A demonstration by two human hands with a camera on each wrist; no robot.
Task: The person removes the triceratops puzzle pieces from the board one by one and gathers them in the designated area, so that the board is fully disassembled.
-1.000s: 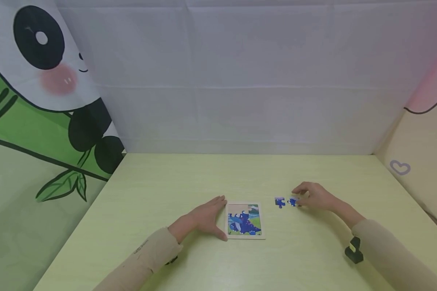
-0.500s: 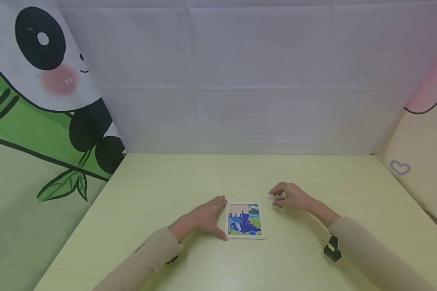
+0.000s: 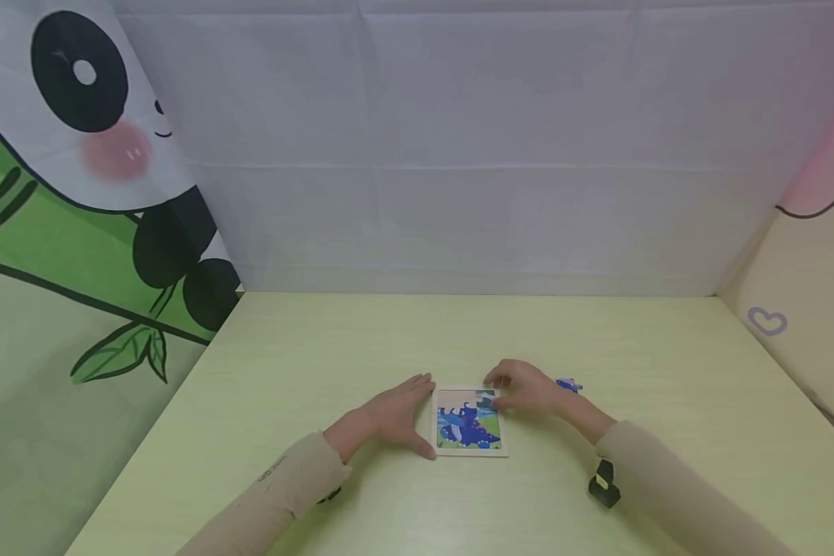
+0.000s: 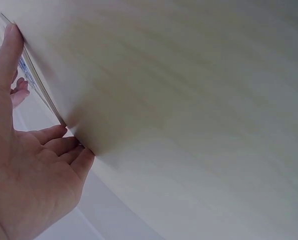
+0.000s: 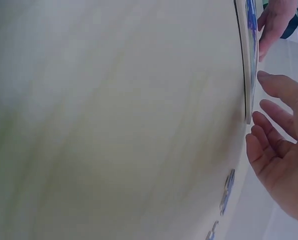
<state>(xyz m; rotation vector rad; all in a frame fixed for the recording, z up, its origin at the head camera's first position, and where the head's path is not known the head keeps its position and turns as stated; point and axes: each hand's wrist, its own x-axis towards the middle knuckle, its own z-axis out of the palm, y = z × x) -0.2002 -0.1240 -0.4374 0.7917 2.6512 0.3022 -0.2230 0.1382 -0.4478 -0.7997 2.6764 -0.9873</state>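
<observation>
A dinosaur jigsaw puzzle (image 3: 467, 428) sits in a pale tray with a thin raised rim (image 3: 472, 453). The tray's upper left part shows bare beige. My left hand (image 3: 394, 411) rests against the left edge, thumb at the near corner and fingers at the far one, all fairly straight. At the upper right corner hovers my right hand (image 3: 528, 386), its thumb and forefinger apart with no piece visible between them. One loose blue puzzle piece (image 3: 568, 384) lies beyond the right wrist. The right wrist view shows two loose pieces on the table, a nearer piece (image 5: 227, 192) and another (image 5: 212, 231).
The pale wooden table (image 3: 361, 332) meets a white cloth backdrop (image 3: 459, 154) at its far edge. A panda-print cloth (image 3: 97, 193) hangs at the left. On the right stands a beige and pink printed cloth (image 3: 806, 293).
My right hand has moved left from the loose pieces to the tray's upper right corner, uncovering the farther piece. The left hand stays at the tray's left edge.
</observation>
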